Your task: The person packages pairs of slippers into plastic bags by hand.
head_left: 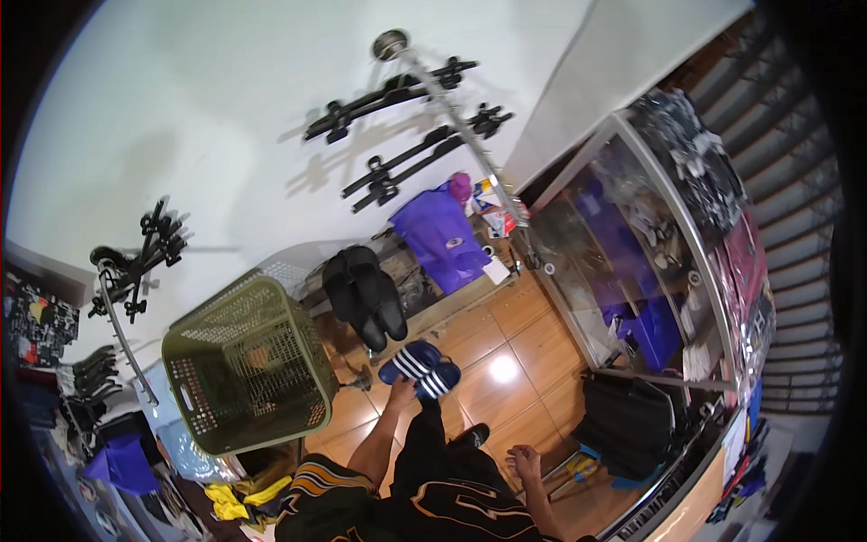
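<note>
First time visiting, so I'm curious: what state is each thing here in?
Striped slides: paired, held
Left hand: closed on them
Right hand: apparently free, fingers partly curled
Black footwear: side by side, unheld
Green basket: open-topped
Purple bag: unheld, contents hidden
Glass cabinet: stocked, door position unclear
Tiled floor: shiny, bright glare

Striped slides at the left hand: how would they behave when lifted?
The slides are simple slip-ons, so probably light and slightly bendy, not fragile. Broad striped straps should keep their shape and give the left hand something to hook. They look like two separate pieces, so one might slip off if only the other is gripped.
</note>
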